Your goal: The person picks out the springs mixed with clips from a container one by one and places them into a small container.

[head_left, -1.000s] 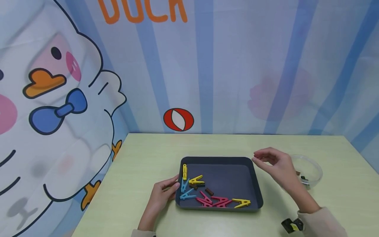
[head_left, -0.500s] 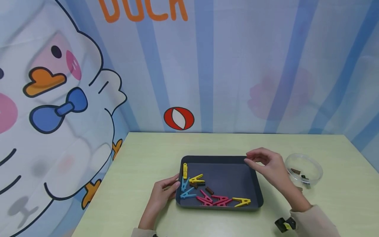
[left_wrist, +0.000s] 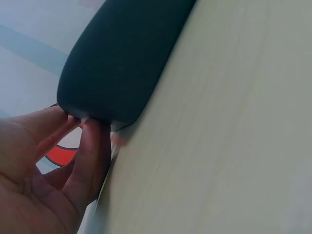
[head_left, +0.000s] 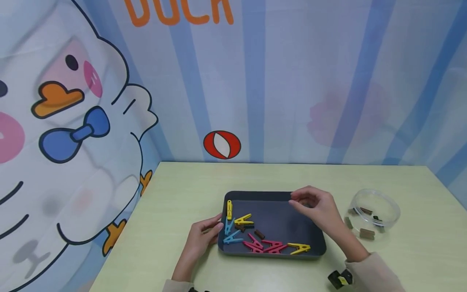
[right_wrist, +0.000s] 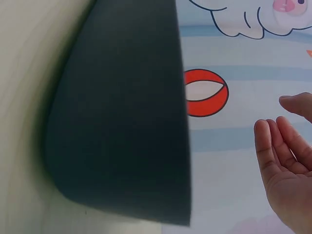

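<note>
A dark grey rectangular tray (head_left: 277,256) sits on the table. Along its left and near sides lie yellow clothespins (head_left: 300,248), blue clothespins (head_left: 232,237) and pink clothespins (head_left: 273,245), with a few dark ribbed coils (head_left: 259,234) among them. My left hand (head_left: 198,238) touches the tray's left wall; in the left wrist view, thumb and fingertips meet the wall's outer side. Over the tray's far right corner hovers my right hand (head_left: 315,205), its fingers bent loosely. The right wrist view shows a gap between thumb and fingers, with nothing visible in it.
To the right stands a clear round container (head_left: 392,211) holding small brown and black pieces. A brown piece (head_left: 367,234) and a greenish piece (head_left: 348,222) lie in front of it. A patterned cloth backdrop (head_left: 284,81) rises behind the table's far edge.
My right hand has moved left, from beside the tray to over its far right corner, uncovering the clear container and the pieces near it. My left hand keeps its place on the tray.
</note>
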### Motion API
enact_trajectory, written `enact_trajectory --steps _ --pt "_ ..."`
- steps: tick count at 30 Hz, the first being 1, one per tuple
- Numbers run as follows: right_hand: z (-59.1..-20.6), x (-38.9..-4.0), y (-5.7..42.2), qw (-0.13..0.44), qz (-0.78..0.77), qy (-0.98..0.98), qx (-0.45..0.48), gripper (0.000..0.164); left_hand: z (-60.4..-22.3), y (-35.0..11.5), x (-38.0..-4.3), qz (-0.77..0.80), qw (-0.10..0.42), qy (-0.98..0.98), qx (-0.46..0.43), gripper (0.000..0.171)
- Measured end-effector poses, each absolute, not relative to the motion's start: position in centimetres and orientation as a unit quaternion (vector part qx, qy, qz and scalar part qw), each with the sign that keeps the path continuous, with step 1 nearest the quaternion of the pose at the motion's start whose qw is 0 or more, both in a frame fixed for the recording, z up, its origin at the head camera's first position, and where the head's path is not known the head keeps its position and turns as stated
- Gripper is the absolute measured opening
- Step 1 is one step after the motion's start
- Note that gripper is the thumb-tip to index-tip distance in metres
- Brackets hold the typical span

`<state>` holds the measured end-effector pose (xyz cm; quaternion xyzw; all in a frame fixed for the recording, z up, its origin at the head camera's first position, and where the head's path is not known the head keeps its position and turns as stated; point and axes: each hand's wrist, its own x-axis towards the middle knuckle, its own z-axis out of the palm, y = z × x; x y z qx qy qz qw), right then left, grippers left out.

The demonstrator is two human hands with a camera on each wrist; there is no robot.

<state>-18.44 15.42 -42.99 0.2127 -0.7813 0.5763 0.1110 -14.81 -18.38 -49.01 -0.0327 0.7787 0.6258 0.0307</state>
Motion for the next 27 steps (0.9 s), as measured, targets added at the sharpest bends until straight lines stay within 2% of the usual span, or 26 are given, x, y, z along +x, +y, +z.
enact_trajectory --steps 19,27 --pt "-44.3 -18.4 12.7 0.081 0.597 -0.766 0.226 0.016 -49.2 -18.5 -15.0 0.622 0.029 0.782 -0.038 0.038" --pt "-45.2 -18.5 11.8 0.051 0.585 -0.777 0.225 0.015 -49.3 -18.5 -15.1 0.629 0.032 0.776 -0.035 0.038"
